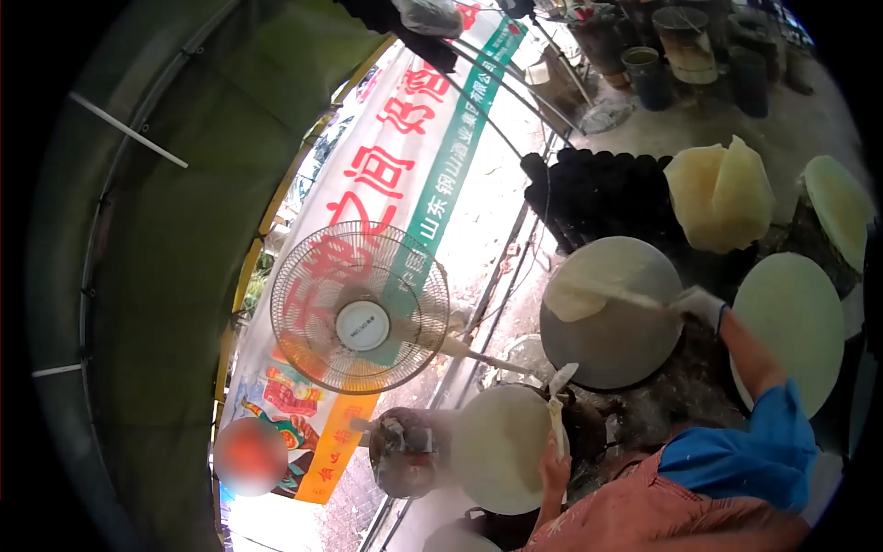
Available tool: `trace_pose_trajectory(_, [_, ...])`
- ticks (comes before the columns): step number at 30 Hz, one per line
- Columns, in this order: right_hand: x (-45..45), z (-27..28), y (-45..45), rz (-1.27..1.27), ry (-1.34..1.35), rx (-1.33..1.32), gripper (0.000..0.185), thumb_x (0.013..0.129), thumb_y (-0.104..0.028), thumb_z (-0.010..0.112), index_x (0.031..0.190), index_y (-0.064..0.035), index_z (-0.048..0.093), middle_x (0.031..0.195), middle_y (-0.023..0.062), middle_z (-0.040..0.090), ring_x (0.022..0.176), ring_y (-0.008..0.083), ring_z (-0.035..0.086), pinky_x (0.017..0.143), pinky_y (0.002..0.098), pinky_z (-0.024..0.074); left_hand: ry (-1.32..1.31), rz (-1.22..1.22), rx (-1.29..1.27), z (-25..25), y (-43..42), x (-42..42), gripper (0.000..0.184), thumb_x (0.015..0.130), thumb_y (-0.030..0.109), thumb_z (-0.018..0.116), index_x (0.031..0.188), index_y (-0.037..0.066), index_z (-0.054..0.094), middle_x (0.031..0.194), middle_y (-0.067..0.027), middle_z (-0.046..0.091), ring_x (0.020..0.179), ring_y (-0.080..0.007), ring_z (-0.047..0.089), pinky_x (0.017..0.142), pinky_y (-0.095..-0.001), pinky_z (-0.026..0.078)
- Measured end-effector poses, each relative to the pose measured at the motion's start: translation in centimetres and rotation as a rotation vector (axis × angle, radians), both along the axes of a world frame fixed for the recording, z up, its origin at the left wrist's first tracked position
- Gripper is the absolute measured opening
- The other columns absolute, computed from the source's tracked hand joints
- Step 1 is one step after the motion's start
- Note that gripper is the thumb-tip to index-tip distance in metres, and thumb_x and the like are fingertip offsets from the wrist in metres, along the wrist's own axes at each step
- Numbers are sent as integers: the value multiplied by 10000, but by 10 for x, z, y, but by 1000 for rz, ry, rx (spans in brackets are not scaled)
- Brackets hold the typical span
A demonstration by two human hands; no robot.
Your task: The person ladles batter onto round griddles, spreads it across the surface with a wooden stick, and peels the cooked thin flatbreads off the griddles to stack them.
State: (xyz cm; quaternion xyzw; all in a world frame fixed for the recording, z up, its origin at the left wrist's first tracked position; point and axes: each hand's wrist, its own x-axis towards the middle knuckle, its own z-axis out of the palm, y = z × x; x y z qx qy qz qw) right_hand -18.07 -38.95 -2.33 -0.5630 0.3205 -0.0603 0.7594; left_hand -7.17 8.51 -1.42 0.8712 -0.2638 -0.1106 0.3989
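My right hand (701, 305), in a white glove, is closed around the handle of a batter spreader (639, 296). The spreader reaches over a round grey griddle (635, 354), its far end blurred beside a pale patch of batter (574, 300). Lower in view, my left hand (554, 471) is at the right edge of a second round griddle, which a pale thin pancake (497, 451) covers. Its fingers appear closed on a narrow whitish strip-like thing (557, 405) that points away from me; its kind is unclear.
A folded yellowish pancake (720, 198) lies beyond the grey griddle, near black corrugated material (598, 189). A round pale stack (789, 331) is at the right. A standing fan (361, 308) and a sooty metal drum (405, 451) are at the left. Buckets (685, 46) stand at the back.
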Motion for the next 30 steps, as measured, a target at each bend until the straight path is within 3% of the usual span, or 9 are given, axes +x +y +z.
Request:
trace_pose_trajectory(2, [30, -16, -36, -230, 118, 148, 248, 717, -185, 752, 892, -13, 714, 817, 103, 668, 598, 169, 565, 521, 360, 466, 11, 40, 49, 13, -9, -8, 622, 762, -52, 539, 1365, 28, 409, 1375, -146, 457, 1261, -248, 452, 997, -302, 364])
trace_pose_trajectory(8, [13, -5, -7, 264, 105, -88, 270, 726, -175, 749, 937, -10, 714, 895, 95, 684, 858, 171, 604, 728, 342, 484, 75, 111, -22, 12, -1, -28, 632, 769, -51, 536, 1379, 31, 390, 1364, -164, 456, 1259, -261, 447, 986, -290, 356])
trace_pose_trajectory(11, [26, -22, -63, 152, -97, -95, 202, 718, -167, 745, 817, 6, 712, 724, 87, 668, 709, 156, 622, 665, 326, 494, 143, 205, -109, 23, 0, -45, 614, 783, -32, 532, 1378, 22, 386, 1359, -179, 454, 1253, -266, 448, 977, -286, 358])
trace_pose_trajectory(12, [47, 2, -66, -2, 194, 20, 216, 726, -196, 742, 781, 8, 694, 626, 65, 622, 622, 140, 603, 599, 331, 484, 179, 237, -86, 30, -1, -54, 611, 786, -24, 534, 1377, 18, 384, 1356, -183, 455, 1249, -264, 450, 973, -287, 361])
trace_pose_trajectory(18, [61, -122, -64, 443, -39, -217, 262, 740, -222, 739, 855, 9, 693, 806, 79, 677, 733, 170, 606, 656, 347, 486, 261, 389, 98, 43, -5, -76, 639, 777, 59, 552, 1390, 38, 371, 1252, -207, 536, 1132, -237, 544, 889, -304, 427])
trace_pose_trajectory(20, [29, -38, -55, 466, 140, -106, 243, 729, -193, 748, 858, 7, 695, 853, 82, 688, 785, 155, 602, 735, 311, 490, 423, 502, 118, 63, -15, -84, 650, 773, 82, 550, 1396, 54, 368, 1222, -208, 559, 1097, -231, 569, 864, -307, 445])
trace_pose_trajectory(22, [52, -78, -91, 505, -15, -107, 249, 723, -182, 753, 875, 8, 699, 898, 86, 686, 846, 147, 601, 786, 297, 488, 471, 556, 110, 62, -10, -88, 656, 770, 86, 547, 1399, 67, 366, 1227, -202, 561, 1090, -228, 576, 853, -301, 450])
trace_pose_trajectory(23, [64, -2, -67, 296, -176, 0, 268, 709, -144, 757, 932, -6, 704, 931, 89, 682, 831, 154, 612, 762, 303, 494, 424, 552, 96, 50, -2, -89, 659, 768, 83, 547, 1401, 72, 365, 1240, -198, 557, 1093, -226, 575, 852, -296, 449])
trace_pose_trajectory(30, [77, -99, -77, 544, 74, -101, 293, 702, -130, 754, 967, -20, 696, 917, 80, 676, 823, 149, 609, 742, 306, 494, 263, 519, 78, 34, 14, -104, 656, 778, 47, 531, 1409, 73, 355, 1288, -171, 535, 1113, -208, 559, 864, -287, 444])
